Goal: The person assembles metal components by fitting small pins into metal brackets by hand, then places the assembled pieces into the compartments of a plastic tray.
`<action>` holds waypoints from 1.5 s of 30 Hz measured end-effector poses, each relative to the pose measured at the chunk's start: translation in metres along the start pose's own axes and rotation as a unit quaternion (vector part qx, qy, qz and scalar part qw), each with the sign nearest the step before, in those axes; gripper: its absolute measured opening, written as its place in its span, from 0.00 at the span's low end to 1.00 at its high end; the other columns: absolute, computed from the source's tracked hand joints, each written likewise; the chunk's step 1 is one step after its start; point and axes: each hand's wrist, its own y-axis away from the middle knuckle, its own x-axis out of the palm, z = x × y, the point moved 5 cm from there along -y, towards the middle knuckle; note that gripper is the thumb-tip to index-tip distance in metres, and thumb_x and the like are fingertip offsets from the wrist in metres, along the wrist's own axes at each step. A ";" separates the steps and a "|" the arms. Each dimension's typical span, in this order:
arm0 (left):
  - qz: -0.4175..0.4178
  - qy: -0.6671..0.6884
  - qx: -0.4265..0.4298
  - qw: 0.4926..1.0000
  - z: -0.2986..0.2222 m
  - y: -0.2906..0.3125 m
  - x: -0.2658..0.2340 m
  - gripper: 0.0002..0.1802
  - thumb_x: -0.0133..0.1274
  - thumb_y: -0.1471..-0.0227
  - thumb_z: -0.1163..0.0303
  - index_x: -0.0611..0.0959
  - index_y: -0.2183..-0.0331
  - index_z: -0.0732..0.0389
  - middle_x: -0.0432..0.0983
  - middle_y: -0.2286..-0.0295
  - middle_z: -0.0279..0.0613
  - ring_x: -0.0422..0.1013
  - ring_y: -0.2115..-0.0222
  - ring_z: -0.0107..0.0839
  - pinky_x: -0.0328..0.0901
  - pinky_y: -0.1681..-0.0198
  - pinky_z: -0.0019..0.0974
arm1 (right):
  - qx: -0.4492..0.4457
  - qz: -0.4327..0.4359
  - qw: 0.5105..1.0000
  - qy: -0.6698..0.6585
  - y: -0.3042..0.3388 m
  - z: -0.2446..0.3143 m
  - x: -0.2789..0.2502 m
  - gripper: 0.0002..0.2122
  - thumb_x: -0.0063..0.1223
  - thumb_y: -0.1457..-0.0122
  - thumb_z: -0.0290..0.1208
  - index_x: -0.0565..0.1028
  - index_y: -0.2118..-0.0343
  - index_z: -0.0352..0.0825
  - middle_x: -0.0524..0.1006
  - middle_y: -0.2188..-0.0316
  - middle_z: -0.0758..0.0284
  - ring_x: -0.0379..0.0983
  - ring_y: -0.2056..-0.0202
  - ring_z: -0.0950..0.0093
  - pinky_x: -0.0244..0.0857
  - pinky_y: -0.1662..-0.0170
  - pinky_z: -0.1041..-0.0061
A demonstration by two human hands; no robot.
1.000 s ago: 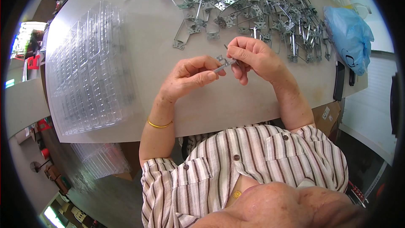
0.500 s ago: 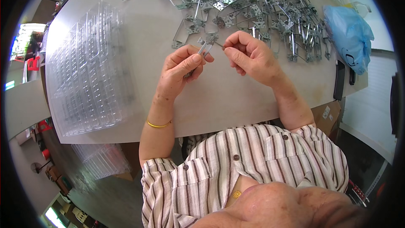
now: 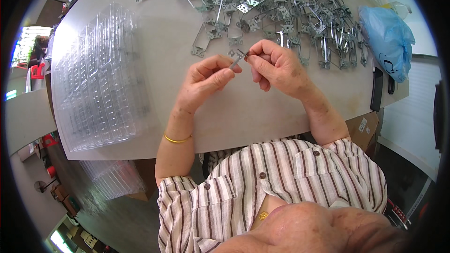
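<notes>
Between the thumb and fingers of my left hand [image 3: 210,77] is a small metal bracket [image 3: 233,56], its end sticking out toward the right. My right hand [image 3: 276,68] pinches a thin dark piece [image 3: 242,53] that meets the bracket's end; its kind is too small to make out. Both hands are closed and held close together above the table. Just beyond them spreads a heap of similar grey metal brackets [image 3: 281,11], tangled together, with thin arms and flat perforated end plates.
Clear plastic trays [image 3: 101,79] lie stacked on the table's left side. A tied blue plastic bag [image 3: 388,42] sits at the right edge, beside a dark flat object [image 3: 377,89]. A cardboard box [image 3: 365,129] stands below the table at right.
My left hand has shifted slightly right and the bracket has turned in it. The right hand has come a little nearer, its thin piece now against the bracket's end.
</notes>
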 end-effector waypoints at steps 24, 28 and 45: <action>-0.081 -0.098 0.041 0.991 0.000 -0.003 -0.001 0.13 0.64 0.50 0.73 0.78 0.63 0.61 0.71 0.75 0.25 0.61 0.77 0.13 0.55 0.75 0.22 | -0.122 -0.041 0.991 -0.026 -0.012 -0.002 -0.007 0.07 0.49 0.32 0.34 0.70 0.58 0.36 0.75 0.70 0.72 0.74 0.74 0.84 0.66 0.74 0.83; -0.062 -0.152 0.051 0.985 0.000 -0.007 -0.005 0.16 0.64 0.52 0.78 0.77 0.61 0.61 0.78 0.61 0.35 0.63 0.73 0.14 0.59 0.73 0.20 | -0.118 -0.048 0.992 -0.020 -0.018 -0.007 -0.004 0.07 0.50 0.32 0.33 0.70 0.59 0.35 0.73 0.71 0.74 0.74 0.74 0.84 0.67 0.74 0.83; -0.233 -0.452 0.167 0.845 -0.034 -0.002 0.009 0.11 0.63 0.48 0.71 0.80 0.63 0.64 0.80 0.67 0.39 0.74 0.65 0.25 0.68 0.64 0.30 | -0.213 -0.119 0.970 0.021 -0.036 -0.016 0.005 0.05 0.53 0.36 0.27 0.70 0.63 0.32 0.76 0.74 0.69 0.74 0.76 0.82 0.70 0.73 0.80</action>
